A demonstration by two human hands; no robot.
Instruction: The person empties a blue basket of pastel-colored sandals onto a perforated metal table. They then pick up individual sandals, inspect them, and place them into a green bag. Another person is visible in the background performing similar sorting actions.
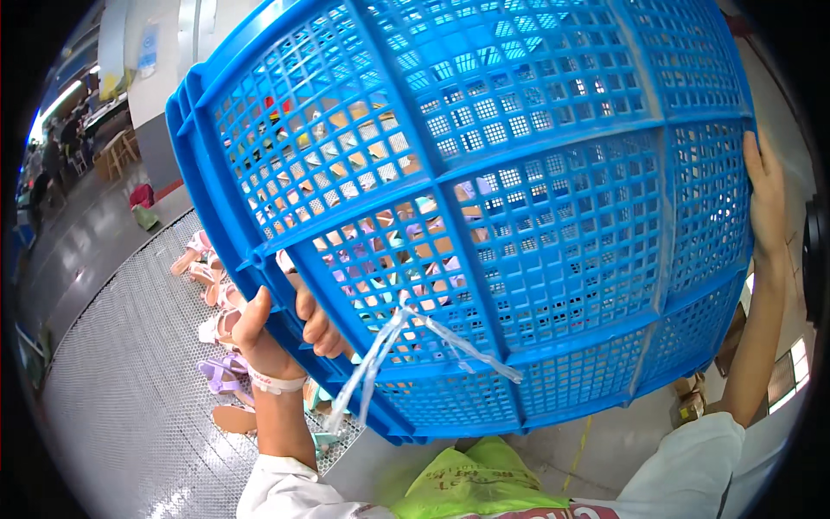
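Observation:
A large blue plastic crate (566, 259) with lattice walls is held up, tilted, in front of me. My left hand (262, 342) grips its rim on the left, the thumb outside and the fingers curled through the edge. My right hand (768, 203) is pressed along the crate's right side, holding it there. A clear plastic strip (380, 346) is knotted to the lattice and hangs loose. Through the holes show several sandals in pink, purple, tan and mint. Beyond the left rim, more sandals (223, 374) rest on a grey mesh surface (130, 346).
The crate hides much of the mesh surface. A pillar (160, 130) stands at the far left, with a red and green bundle (143, 206) on the floor near it. Wooden stools (117, 154) are farther back. Brown cartons (689, 398) lie at the lower right.

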